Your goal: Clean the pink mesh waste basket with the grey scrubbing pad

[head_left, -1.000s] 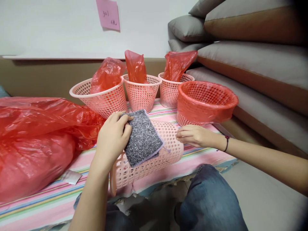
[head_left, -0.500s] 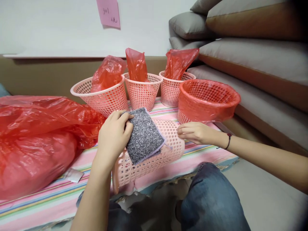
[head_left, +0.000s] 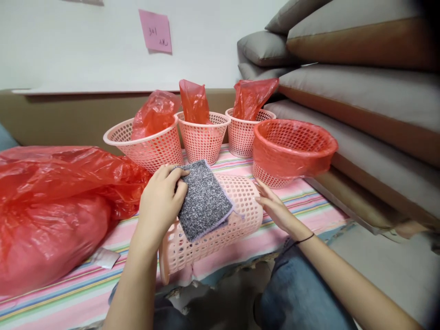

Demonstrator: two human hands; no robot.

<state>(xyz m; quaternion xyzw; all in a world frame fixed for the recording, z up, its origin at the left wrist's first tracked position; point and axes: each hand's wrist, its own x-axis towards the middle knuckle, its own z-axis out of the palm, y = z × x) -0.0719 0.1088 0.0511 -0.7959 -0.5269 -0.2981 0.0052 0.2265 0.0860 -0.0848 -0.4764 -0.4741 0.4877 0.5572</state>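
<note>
A pink perforated plastic basket lies on its side in front of me, its rim toward the lower left and its base toward the right. My left hand is closed on the edge of a dark grey speckled cloth with a lilac border, and the cloth rests against the basket's upper wall. At the base end, my right hand touches the basket with fingers stretched out and apart. Some of its fingertips are hidden behind the base.
Behind stand three pink baskets with red plastic bags inside. A basket lined with a red bag is at right. A large red bag lies left on the striped cloth. Grey cushions are stacked right.
My right hand has turned and its wrist has dropped, with the fingers now spread against the basket's base. The left hand and the grey cloth stay nearly in place. The view has tilted slightly up.
</note>
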